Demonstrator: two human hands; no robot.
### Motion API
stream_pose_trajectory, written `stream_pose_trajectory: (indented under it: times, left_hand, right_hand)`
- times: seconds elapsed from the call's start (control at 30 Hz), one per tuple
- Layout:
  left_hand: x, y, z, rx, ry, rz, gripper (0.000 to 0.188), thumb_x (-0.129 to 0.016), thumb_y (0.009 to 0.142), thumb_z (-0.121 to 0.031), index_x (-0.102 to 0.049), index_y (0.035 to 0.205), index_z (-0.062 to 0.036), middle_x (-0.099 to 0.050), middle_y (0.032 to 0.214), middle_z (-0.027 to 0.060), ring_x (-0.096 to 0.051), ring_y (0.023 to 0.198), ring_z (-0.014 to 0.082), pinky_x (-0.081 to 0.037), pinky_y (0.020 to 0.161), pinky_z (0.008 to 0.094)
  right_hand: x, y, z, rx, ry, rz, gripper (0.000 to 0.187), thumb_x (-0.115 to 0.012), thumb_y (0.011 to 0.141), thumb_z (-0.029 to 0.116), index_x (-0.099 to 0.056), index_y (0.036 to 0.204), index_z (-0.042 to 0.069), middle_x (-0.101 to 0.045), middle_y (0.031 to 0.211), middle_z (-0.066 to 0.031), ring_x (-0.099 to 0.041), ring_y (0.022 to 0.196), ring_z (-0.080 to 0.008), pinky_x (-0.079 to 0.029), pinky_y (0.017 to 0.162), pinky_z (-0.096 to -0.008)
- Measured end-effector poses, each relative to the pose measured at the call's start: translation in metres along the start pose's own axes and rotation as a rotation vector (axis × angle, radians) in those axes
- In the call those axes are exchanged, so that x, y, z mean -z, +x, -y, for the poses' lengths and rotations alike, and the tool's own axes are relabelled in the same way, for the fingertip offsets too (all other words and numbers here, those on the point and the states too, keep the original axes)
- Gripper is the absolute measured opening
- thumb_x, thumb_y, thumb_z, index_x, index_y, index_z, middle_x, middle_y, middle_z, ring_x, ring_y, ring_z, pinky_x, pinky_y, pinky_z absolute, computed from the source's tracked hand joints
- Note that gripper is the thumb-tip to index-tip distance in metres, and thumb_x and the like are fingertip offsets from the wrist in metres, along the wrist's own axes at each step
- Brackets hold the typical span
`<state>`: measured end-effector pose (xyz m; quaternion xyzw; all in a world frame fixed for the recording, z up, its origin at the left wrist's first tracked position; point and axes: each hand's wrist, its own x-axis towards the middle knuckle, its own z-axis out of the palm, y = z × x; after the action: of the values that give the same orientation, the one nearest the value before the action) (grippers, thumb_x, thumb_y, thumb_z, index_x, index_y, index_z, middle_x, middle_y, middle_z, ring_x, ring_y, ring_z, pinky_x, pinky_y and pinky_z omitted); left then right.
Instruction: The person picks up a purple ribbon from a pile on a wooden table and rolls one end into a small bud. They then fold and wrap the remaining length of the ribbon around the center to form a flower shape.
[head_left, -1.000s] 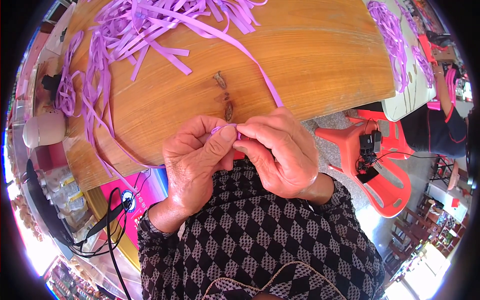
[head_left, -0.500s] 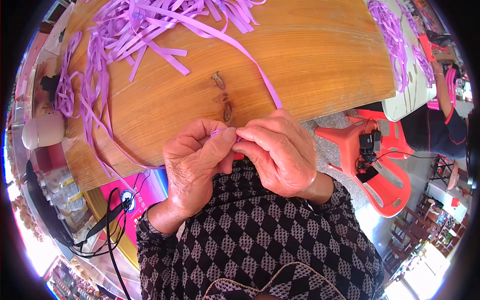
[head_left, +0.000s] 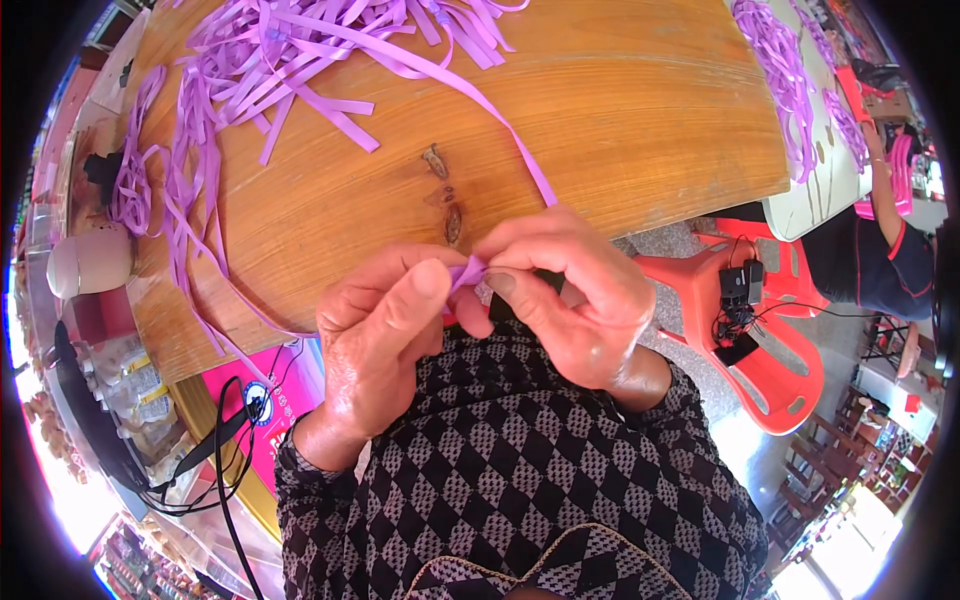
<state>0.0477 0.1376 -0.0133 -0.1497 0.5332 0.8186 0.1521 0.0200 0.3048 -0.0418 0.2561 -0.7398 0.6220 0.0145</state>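
Note:
A purple ribbon [head_left: 470, 270] is folded or looped between my two hands, just off the near edge of the wooden table [head_left: 640, 120]. My left hand [head_left: 375, 325] holds its left side, with the thumb raised and the fingers curled behind it. My right hand [head_left: 575, 300] pinches the other side between thumb and forefinger. One ribbon length runs from behind my right hand up to a heap of purple ribbons [head_left: 300, 60] at the far left. Another strand passes along the left of the table to my left hand. Whether the loop is knotted I cannot tell.
Red plastic stools [head_left: 690, 290] stand to the right, one carrying black devices and cables [head_left: 738, 300]. Beyond, a white table [head_left: 830, 150] bears more purple ribbon, with another person's arm [head_left: 885, 195] beside it. A pink box [head_left: 270, 390] and black cables lie at lower left.
My left thumb has lifted away from the ribbon, showing a purple fold between the hands. My right hand has shifted slightly right and turned, its thumb now showing.

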Motion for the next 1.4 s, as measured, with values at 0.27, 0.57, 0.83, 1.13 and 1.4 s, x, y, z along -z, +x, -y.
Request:
stream_pose_trajectory:
  times: [0.27, 0.57, 0.83, 1.13, 1.4]
  left_hand:
    - [0.008, -0.002, 0.0, 0.023, 0.052, 0.13, 0.021, -0.054, 0.082, -0.004, -0.059, 0.102, 0.0035, -0.066, 0.082, 0.0108, -0.056, 0.066, 0.0063, -0.033, 0.049, 0.0163]
    - [-0.002, -0.006, -0.004, -0.068, 0.016, -0.115, 0.039, -0.054, 0.064, 0.01, -0.053, 0.103, 0.0078, -0.062, 0.086, 0.0135, -0.052, 0.059, 0.0079, -0.036, 0.049, 0.0168]
    - [0.013, -0.016, -0.009, -0.384, 0.191, -0.047, 0.037, -0.049, 0.067, 0.017, -0.054, 0.102, 0.0062, -0.06, 0.09, 0.0127, -0.059, 0.079, 0.0135, -0.045, 0.066, 0.0199]
    - [0.025, -0.007, -0.01, -0.671, 1.01, -0.218, 0.02, -0.05, 0.07, 0.009, -0.061, 0.086, 0.002, -0.061, 0.086, 0.0044, -0.049, 0.068, 0.011, -0.039, 0.062, 0.0224]
    - [0.007, 0.002, -0.011, -0.412, 0.745, 0.202, 0.047, -0.062, 0.06, 0.008, -0.057, 0.106, -0.0001, -0.061, 0.086, 0.0065, -0.057, 0.077, 0.0165, -0.046, 0.073, 0.0278]
  right_hand:
    - [-0.001, 0.0, 0.006, -0.401, 0.567, -0.034, 0.005, -0.054, 0.084, -0.007, -0.053, 0.087, -0.003, -0.057, 0.102, -0.0155, -0.057, 0.085, -0.0146, -0.047, 0.074, -0.0264]
    - [0.002, 0.004, 0.006, -0.593, 0.78, -0.065, 0.011, -0.064, 0.078, 0.0, -0.054, 0.081, -0.003, -0.059, 0.09, -0.0129, -0.053, 0.072, -0.0101, -0.044, 0.063, -0.0225]
    - [0.007, 0.002, 0.007, -0.795, 1.019, 0.114, 0.021, -0.068, 0.07, 0.011, -0.051, 0.072, -0.001, -0.056, 0.077, -0.0141, -0.049, 0.062, -0.013, -0.039, 0.056, -0.023]
    - [0.017, 0.003, 0.008, -0.727, 0.809, 0.011, 0.013, -0.061, 0.069, 0.004, -0.05, 0.072, -0.001, -0.057, 0.076, -0.0137, -0.05, 0.061, -0.0126, -0.041, 0.057, -0.0238]
    - [0.016, 0.006, 0.01, -0.731, 0.83, -0.005, 0.008, -0.056, 0.071, -0.006, -0.051, 0.074, -0.001, -0.059, 0.079, -0.0129, -0.054, 0.066, -0.0119, -0.044, 0.061, -0.0229]
